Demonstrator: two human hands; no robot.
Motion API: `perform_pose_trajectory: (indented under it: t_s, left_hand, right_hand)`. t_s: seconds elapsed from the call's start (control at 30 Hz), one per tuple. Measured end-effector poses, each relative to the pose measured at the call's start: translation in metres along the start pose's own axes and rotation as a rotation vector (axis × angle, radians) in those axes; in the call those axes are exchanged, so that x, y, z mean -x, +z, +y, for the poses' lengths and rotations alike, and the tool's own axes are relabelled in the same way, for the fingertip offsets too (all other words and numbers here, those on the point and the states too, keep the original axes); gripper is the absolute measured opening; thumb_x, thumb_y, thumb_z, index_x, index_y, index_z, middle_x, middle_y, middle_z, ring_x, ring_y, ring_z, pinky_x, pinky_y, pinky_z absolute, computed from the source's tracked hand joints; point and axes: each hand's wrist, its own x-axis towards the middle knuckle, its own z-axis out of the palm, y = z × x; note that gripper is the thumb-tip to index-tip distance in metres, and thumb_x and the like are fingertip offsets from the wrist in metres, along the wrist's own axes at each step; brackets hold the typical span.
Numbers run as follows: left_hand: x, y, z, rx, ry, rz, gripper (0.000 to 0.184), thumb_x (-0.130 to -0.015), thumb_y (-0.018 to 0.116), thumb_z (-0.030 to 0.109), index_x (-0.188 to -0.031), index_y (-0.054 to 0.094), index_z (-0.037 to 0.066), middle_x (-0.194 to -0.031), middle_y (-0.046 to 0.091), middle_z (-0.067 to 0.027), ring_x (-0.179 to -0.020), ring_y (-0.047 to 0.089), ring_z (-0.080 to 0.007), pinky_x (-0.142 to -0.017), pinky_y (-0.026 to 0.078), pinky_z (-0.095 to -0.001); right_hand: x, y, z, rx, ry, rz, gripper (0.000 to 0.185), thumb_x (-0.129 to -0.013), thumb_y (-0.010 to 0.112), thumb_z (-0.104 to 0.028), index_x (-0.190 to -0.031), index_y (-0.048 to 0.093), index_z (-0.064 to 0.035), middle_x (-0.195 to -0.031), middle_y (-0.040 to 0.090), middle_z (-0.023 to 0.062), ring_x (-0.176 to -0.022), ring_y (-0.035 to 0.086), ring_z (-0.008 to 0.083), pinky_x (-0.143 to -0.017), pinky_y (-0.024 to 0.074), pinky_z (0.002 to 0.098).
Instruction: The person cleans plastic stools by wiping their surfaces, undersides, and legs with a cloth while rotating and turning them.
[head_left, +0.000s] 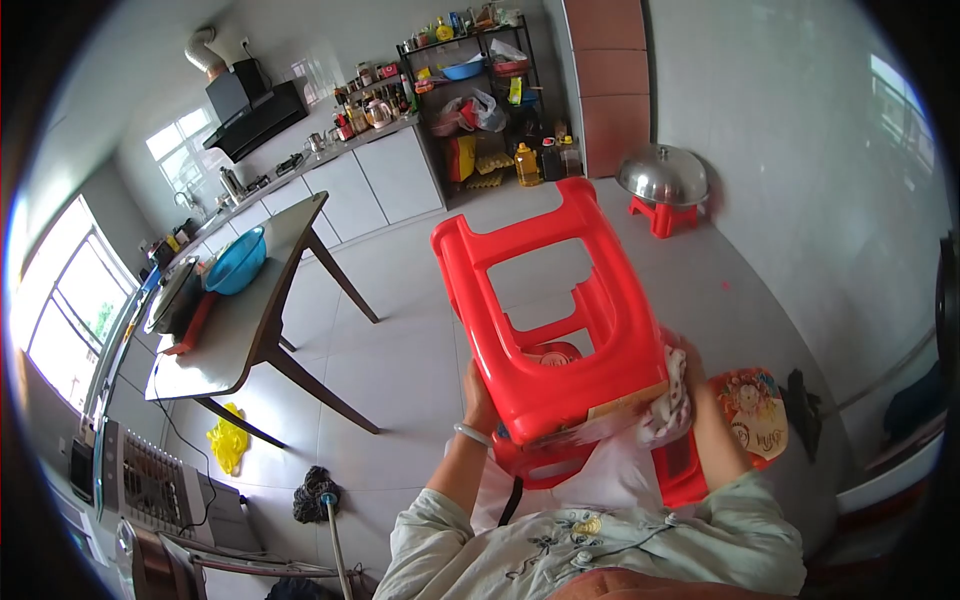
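A red plastic stool is tipped on its side in front of me, its legs pointing away. My left hand is closed on the stool's left side, fingers partly hidden behind it. At the right side, my right hand is closed on a crumpled white patterned cloth pressed against the stool. A brownish strip runs along the stool's near edge. Beneath it, close to my lap, more red plastic shows, mostly covered.
To the right stands a low stool with a printed seat. A table on the left bears a blue basin. A mop and yellow bag lie on the floor. A metal dome lid rests on a red stool farther back.
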Motion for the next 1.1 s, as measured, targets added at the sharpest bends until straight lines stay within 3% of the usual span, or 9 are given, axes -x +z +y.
perform_pose_trajectory:
  t_s: [0.07,0.27,0.43,0.53,0.6,0.73,0.87,0.93,1.1]
  left_hand:
    - [-0.001,-0.002,-0.001,0.014,-0.004,0.002,0.037,-0.096,0.04,0.028,-0.113,0.055,-0.001,-0.105,0.063,-0.0138,-0.089,0.064,-0.0228,-0.078,0.055,-0.0347]
    - [-0.001,-0.005,-0.003,0.017,-0.022,0.02,0.044,-0.099,0.03,0.031,-0.121,0.05,-0.002,-0.113,0.061,-0.0159,-0.1,0.062,-0.0246,-0.088,0.052,-0.0361]
    - [-0.032,-0.033,-0.002,0.085,-0.045,-0.082,0.043,-0.099,0.034,0.031,-0.122,0.05,-0.001,-0.114,0.061,-0.0168,-0.102,0.062,-0.0265,-0.088,0.052,-0.0395]
    - [-0.077,-0.072,0.032,0.156,-0.443,-0.062,0.054,-0.093,0.042,0.037,-0.126,0.046,-0.006,-0.124,0.056,-0.0211,-0.113,0.056,-0.0343,-0.095,0.046,-0.0472]
    - [-0.092,-0.062,0.042,0.303,-0.457,-0.097,0.056,-0.093,0.041,0.039,-0.123,0.047,-0.008,-0.124,0.055,-0.0225,-0.112,0.055,-0.0377,-0.096,0.044,-0.0499]
    - [-0.078,-0.022,0.053,0.113,-0.111,-0.113,0.046,-0.093,0.039,0.031,-0.122,0.052,-0.002,-0.121,0.059,-0.0191,-0.111,0.058,-0.0321,-0.094,0.049,-0.0443]
    - [-0.078,-0.014,0.06,0.26,-0.134,-0.191,0.043,-0.099,0.034,0.032,-0.125,0.05,0.002,-0.123,0.058,-0.0164,-0.11,0.058,-0.0309,-0.094,0.05,-0.0463]
    - [-0.068,-0.008,0.071,0.254,-0.076,-0.207,0.045,-0.099,0.039,0.037,-0.126,0.05,0.003,-0.124,0.058,-0.0156,-0.11,0.059,-0.029,-0.092,0.052,-0.0436]
    - [-0.052,0.012,0.097,0.082,0.269,-0.187,0.052,-0.097,0.045,0.047,-0.132,0.046,0.008,-0.116,0.06,-0.0117,-0.102,0.061,-0.0239,-0.085,0.054,-0.0368]
  right_hand:
    - [-0.034,-0.002,-0.025,-0.424,0.208,-0.126,0.042,-0.097,0.046,-0.033,-0.123,0.056,-0.0006,-0.111,0.064,0.0101,-0.098,0.062,0.0173,-0.09,0.0475,0.0301]
    - [-0.131,0.016,-0.05,-0.26,0.175,-0.289,0.051,-0.089,0.061,-0.045,-0.116,0.06,-0.0016,-0.087,0.064,0.0018,-0.074,0.056,0.0093,-0.068,0.0481,0.0263]
    - [-0.105,0.04,-0.108,-0.288,0.257,-0.45,0.056,-0.081,0.072,-0.04,-0.117,0.058,0.0011,-0.101,0.066,0.009,-0.085,0.062,0.0152,-0.079,0.0499,0.0282]
    - [-0.094,0.033,-0.118,-0.35,0.311,-0.561,0.06,-0.078,0.076,-0.036,-0.121,0.056,0.0019,-0.109,0.065,0.0123,-0.096,0.063,0.0187,-0.087,0.0494,0.0302]
    - [-0.104,0.03,-0.096,-0.225,0.224,-0.43,0.057,-0.079,0.075,-0.033,-0.119,0.055,0.002,-0.109,0.064,0.0122,-0.097,0.063,0.0186,-0.088,0.0486,0.0301]
    - [-0.085,0.035,-0.117,-0.255,0.087,-0.463,0.073,-0.075,0.079,-0.033,-0.13,0.048,0.0037,-0.115,0.06,0.0111,-0.103,0.058,0.0182,-0.093,0.0447,0.0319]
    - [-0.054,0.031,-0.147,-0.192,0.161,-0.415,0.07,-0.075,0.079,-0.033,-0.127,0.049,0.0027,-0.117,0.059,0.0107,-0.107,0.057,0.0187,-0.095,0.0435,0.0324]
    - [-0.036,0.033,-0.165,-0.099,0.075,-0.179,0.059,-0.082,0.072,-0.031,-0.126,0.051,0.0016,-0.115,0.061,0.0102,-0.104,0.059,0.018,-0.092,0.0457,0.0312]
    - [-0.076,0.019,-0.158,-0.504,0.115,-0.403,0.041,-0.091,0.057,-0.018,-0.129,0.051,-0.0015,-0.112,0.064,0.0091,-0.099,0.063,0.0162,-0.087,0.0493,0.0265]
